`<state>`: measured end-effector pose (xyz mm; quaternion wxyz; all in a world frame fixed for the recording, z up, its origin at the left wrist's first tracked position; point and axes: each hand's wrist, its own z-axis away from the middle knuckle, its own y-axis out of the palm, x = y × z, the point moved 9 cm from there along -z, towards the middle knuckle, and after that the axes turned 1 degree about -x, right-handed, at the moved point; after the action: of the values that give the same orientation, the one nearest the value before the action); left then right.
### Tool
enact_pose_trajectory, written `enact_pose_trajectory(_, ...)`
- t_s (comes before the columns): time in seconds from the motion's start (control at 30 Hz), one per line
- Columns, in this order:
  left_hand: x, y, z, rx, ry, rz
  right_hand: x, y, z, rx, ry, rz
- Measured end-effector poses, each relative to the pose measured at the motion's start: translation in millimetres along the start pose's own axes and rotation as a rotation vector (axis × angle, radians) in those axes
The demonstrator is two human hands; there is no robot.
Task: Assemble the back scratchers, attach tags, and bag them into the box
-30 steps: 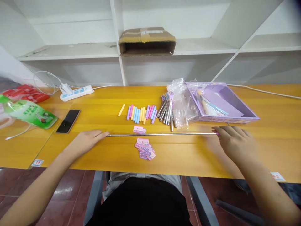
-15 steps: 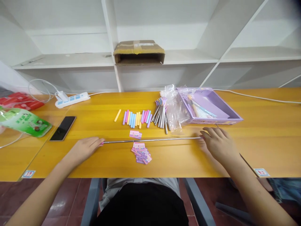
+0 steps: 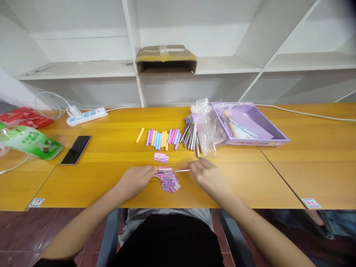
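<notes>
White shelving (image 3: 191, 18) is standing behind the yellow wood-grain table (image 3: 236, 185), where I'm holding a slim silvery metal rod (image 3: 180, 171) over pink-and-purple printed cards (image 3: 169, 183) near the front edge; its long axis is running left to right, roughly along that edge, my left hand (image 3: 137, 180) pinching one end, my blurred right hand (image 3: 206, 176) grasping the other, neither nearer; on the green-and-white plastic bottle (image 3: 32, 142), from here, I'm failing to read the lettering

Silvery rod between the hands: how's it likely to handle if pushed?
The silvery rod is probably fairly stiff, running straight from the left hand to the right hand. Likely light, being so thin. Its shiny surface may be slippery.
</notes>
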<state>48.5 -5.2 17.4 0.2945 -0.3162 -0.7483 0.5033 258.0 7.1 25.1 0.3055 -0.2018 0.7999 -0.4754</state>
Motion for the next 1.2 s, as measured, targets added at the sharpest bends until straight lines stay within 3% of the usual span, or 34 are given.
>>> enact_pose_trajectory(0.1,-28,2,-21,-0.004,0.026,0.009,43,-4,-27,-0.058,0.017,0.031)
enact_pose_trajectory(0.23,-29,2,-27,0.063,-0.019,0.045,52,-1,-37,-0.057,0.028,-0.029)
enact_pose_trajectory(0.37,-19,6,-23,0.179,-0.063,0.064,44,10,-34,0.000,0.057,-0.076)
enact_pose_trajectory(0.53,-17,7,-20,0.193,-0.090,0.111,40,15,-35,0.033,0.117,-0.062)
enact_pose_trajectory(0.77,-26,1,-22,0.127,-0.061,0.140,38,2,-36,-0.049,0.144,-0.051)
enact_pose_trajectory(0.97,-30,5,-22,0.194,-0.081,0.109,35,3,-31,-0.113,0.148,-0.038)
enact_pose_trajectory(1.1,-18,2,-16,0.260,-0.118,0.100,16,10,-20,-0.107,0.149,-0.022)
enact_pose_trajectory(1.2,6,-7,1,0.295,-0.145,0.093,-20,17,1,-0.130,0.168,-0.010)
